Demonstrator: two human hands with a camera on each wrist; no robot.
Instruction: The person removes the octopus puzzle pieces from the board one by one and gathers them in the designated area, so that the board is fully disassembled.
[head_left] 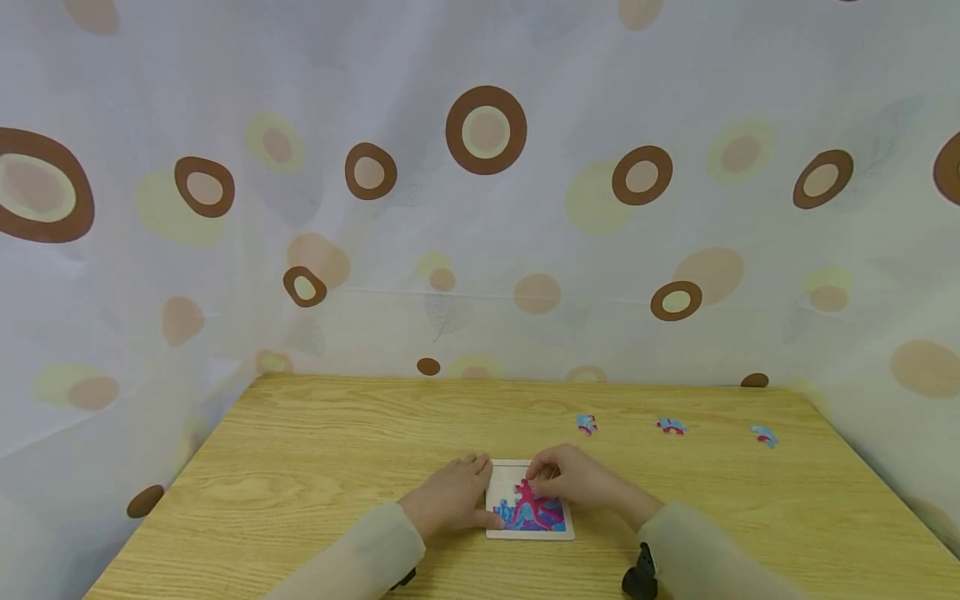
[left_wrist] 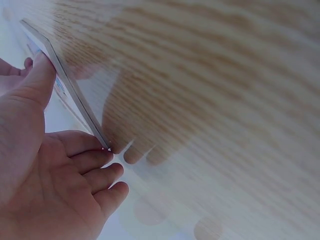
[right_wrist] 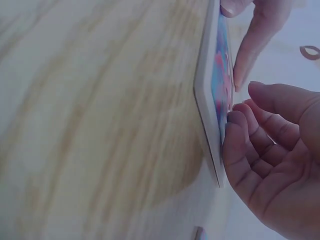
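A small puzzle board [head_left: 528, 536] with a pale frame lies on the table, its near part filled with blue, purple and red-pink pieces. A red-pink puzzle piece [head_left: 525, 488] shows near the middle, by my right fingertips. My left hand [head_left: 450, 497] rests along the board's left side, thumb on the near corner and fingers at the far corner, as the left wrist view shows. Over the board's right side is my right hand [head_left: 573, 479], its fingers bent and touching the board. In the right wrist view a gap separates its thumb from the fingers [right_wrist: 237, 145], with no piece visible between them.
Three loose puzzle pieces lie in a row toward the back right: one blue and red piece [head_left: 587, 424], a second piece [head_left: 671, 426] and a third piece [head_left: 765, 436]. The wood-grain table [head_left: 315, 450] meets a patterned curtain [head_left: 420, 250] behind and at both sides.
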